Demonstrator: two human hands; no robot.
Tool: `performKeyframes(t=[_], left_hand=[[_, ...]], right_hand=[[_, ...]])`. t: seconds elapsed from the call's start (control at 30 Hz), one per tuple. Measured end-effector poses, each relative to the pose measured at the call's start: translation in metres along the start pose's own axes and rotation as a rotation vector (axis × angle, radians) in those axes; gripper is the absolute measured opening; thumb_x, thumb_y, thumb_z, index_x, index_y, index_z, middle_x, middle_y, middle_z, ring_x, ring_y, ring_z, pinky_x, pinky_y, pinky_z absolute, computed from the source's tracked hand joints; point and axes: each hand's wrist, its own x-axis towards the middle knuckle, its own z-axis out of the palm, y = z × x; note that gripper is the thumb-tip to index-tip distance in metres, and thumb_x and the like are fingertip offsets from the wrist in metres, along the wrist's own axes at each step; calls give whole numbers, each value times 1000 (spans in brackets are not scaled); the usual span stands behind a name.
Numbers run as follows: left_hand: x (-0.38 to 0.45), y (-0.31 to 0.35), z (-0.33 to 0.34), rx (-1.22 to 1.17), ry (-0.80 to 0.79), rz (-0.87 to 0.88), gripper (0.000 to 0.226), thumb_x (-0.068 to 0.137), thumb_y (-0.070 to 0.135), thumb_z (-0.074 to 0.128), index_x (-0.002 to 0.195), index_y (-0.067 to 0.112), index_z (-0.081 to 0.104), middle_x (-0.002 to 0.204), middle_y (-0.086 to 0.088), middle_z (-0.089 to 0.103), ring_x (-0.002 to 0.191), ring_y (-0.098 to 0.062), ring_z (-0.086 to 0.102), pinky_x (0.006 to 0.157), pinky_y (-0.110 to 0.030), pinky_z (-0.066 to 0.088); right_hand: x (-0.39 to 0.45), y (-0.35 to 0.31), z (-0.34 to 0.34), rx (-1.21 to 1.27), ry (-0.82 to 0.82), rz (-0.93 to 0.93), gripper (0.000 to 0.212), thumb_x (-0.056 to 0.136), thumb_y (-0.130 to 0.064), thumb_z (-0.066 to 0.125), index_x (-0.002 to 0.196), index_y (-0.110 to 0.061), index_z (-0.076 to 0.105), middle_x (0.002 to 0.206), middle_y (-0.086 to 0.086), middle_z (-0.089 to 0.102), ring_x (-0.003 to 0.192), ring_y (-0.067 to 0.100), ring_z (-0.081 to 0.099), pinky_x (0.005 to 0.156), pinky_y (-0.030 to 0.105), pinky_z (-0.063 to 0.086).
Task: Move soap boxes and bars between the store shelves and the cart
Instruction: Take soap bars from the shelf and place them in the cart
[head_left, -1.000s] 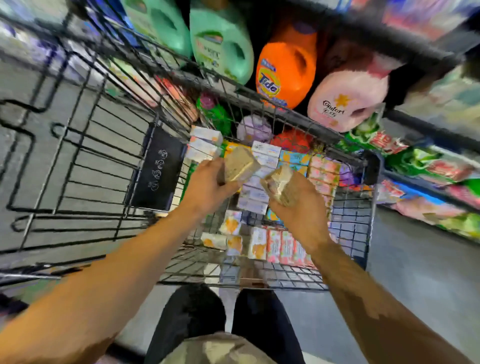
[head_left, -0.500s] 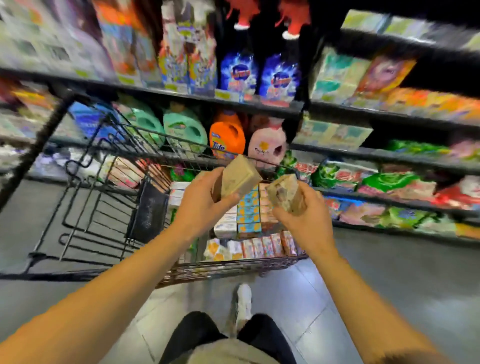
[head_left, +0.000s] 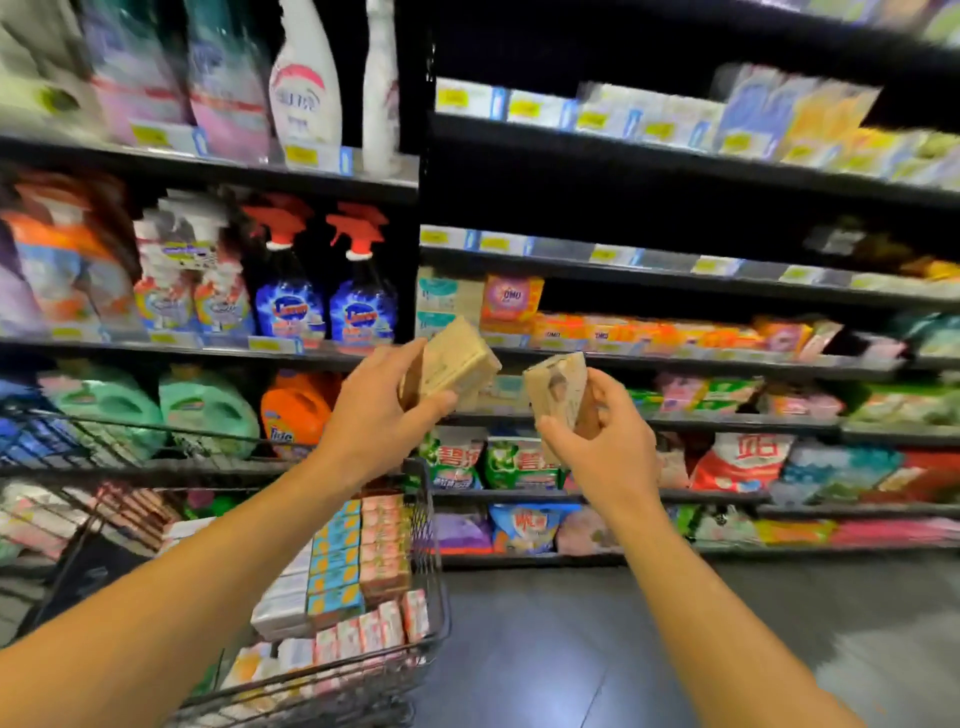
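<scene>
We face the store shelves (head_left: 675, 358), dark tiers that fill the view and carry spray bottles, detergent jugs, bagged powder and flat packs, much of it blurred. At lower left stands our wire cart (head_left: 431, 525), its near end stacked with small soap boxes (head_left: 358, 566) in blue, pink and white rows. Both our arms reach up and forward, above and beyond the cart's rim. Our left hand (head_left: 374, 410) has its fingers and thumb wrapped around a tan soap bar (head_left: 457, 364), held tilted in front of the shelf edge. Our right hand (head_left: 608, 441) clasps a second tan soap bar (head_left: 558, 387) between thumb and curled fingers, upright and a little lower. The two bars sit near each other, apart, with neither touching a shelf nor the cart.
</scene>
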Motion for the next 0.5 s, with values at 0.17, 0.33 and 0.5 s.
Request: performKeyframes(t=[0.17, 0.33, 0.5], left_hand=[[55, 62, 47, 35, 44, 49, 63, 91, 42, 62, 147, 20, 43, 121, 1, 53, 107, -10, 45, 79, -21, 29], [115, 118, 70, 93, 96, 114, 64, 92, 34, 66, 147, 12, 42, 128, -6, 52, 121, -21, 47, 86, -18, 27], [177, 148, 79, 150, 138, 160, 69, 89, 33, 69, 147, 8, 40, 132, -11, 51, 124, -25, 46, 99, -30, 35]], right_hand=[[51, 16, -88, -79, 4, -108, 54, 83, -27, 79, 122, -43, 46, 106, -34, 50, 95, -23, 49, 69, 5, 43], [108, 21, -145, -160, 23, -181, 64, 78, -36, 80, 134, -31, 51, 118, -16, 60, 107, 2, 57, 88, 32, 54], [160, 15, -176, -188, 51, -254, 65, 78, -38, 80, 136, -31, 50, 122, -12, 59, 110, 9, 57, 91, 40, 54]])
